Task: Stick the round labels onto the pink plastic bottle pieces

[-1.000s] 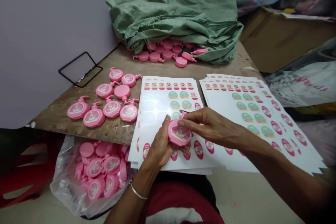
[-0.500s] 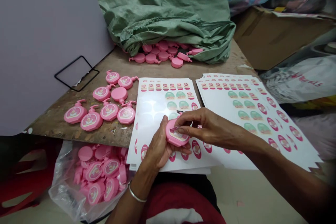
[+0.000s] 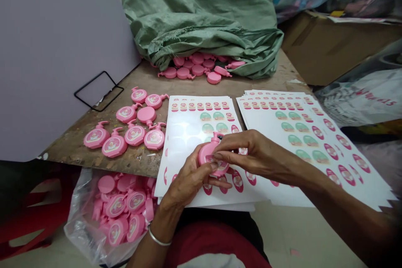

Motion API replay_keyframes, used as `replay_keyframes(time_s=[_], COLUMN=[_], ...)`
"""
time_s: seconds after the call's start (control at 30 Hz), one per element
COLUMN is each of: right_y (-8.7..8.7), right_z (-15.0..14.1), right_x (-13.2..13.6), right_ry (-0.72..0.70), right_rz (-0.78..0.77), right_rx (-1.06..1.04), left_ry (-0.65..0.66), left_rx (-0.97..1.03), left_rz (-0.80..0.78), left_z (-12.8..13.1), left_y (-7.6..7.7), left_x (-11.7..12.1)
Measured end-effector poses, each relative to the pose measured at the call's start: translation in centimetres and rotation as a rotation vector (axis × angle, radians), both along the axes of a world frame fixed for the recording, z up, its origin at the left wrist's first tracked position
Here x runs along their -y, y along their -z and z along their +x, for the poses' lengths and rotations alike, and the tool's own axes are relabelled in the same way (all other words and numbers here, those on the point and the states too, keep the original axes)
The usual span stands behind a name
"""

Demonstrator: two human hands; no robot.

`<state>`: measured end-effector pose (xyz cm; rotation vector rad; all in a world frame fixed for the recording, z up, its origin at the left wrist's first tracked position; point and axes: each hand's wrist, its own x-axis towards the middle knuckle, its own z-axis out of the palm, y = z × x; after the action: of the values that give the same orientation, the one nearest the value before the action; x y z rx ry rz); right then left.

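My left hand (image 3: 188, 178) wraps round a small pink toy pump bottle (image 3: 205, 153), holding it upright with its flat face toward me. The left thumb lies on the lower part of that face. My right hand (image 3: 251, 150) is at the same face, thumb and fingers pinched on a sticker (image 3: 221, 167) that lies against it; the fingertips cover part of the sticker. Directly below both hands is a white sticker sheet (image 3: 182, 163) printed with green, pink and red labels, some spots on it bare and shiny.
Left of the sheets lie several pink bottles (image 3: 135, 134), most with stickers. A clear plastic bag (image 3: 78, 217) of labelled bottles hangs below the table edge. More sticker sheets (image 3: 266, 134) are at right. A green sack (image 3: 201, 21) spills plain bottles at the back. A black wire frame (image 3: 99, 90) stands left.
The left thumb has moved from the bottle's side onto its face. The sticker, raised at one edge before, now lies closer to the bottle. The view has shifted slightly.
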<state>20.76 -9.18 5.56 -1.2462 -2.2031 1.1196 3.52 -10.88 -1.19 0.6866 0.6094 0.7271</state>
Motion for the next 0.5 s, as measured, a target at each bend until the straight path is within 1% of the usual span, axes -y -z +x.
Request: replay_keyframes(time_s=[0.07, 0.13, 0.2, 0.23, 0.27, 0.3, 0.33, 0.43, 0.5], right_y=[-0.1, -0.3, -0.6, -0.6, -0.5, -0.2, 0.3, 2.4, 3.8], right_z=[-0.1, 0.4, 1.4, 2.1, 2.7, 3.2, 3.5, 2.9, 1.5], right_x=[0.1, 0.0, -0.3, -0.5, -0.5, -0.5, -0.2, 1.5, 3.0], right_ry=[0.033, 0.133, 0.335, 0.458, 0.562, 0.623, 0.639, 0.542, 0.516], right_rz=[0.150, 0.354, 0.536, 0.576, 0.567, 0.509, 0.404, 0.036, -0.130], right_rx=[0.044, 0.060, 0.016, -0.025, -0.070, -0.115, -0.150, -0.214, -0.239], left_ry=[0.009, 0.019, 0.017, 0.008, -0.001, -0.011, -0.023, -0.066, -0.097], left_rx=[0.006, 0.010, 0.009, 0.009, 0.015, 0.026, 0.040, 0.067, 0.056], left_rz=[-0.010, -0.028, -0.078, -0.111, -0.142, -0.164, -0.178, -0.185, -0.172], left_z=[0.1, 0.0, -0.2, -0.3, -0.3, -0.3, -0.3, 0.0, 0.3], left_y=[-0.3, -0.5, -0.4, -0.3, -0.2, 0.0, 0.1, 0.3, 0.3], left_x=[-0.1, -0.1, 0.0, 0.2, 0.3, 0.5, 0.7, 0.9, 0.9])
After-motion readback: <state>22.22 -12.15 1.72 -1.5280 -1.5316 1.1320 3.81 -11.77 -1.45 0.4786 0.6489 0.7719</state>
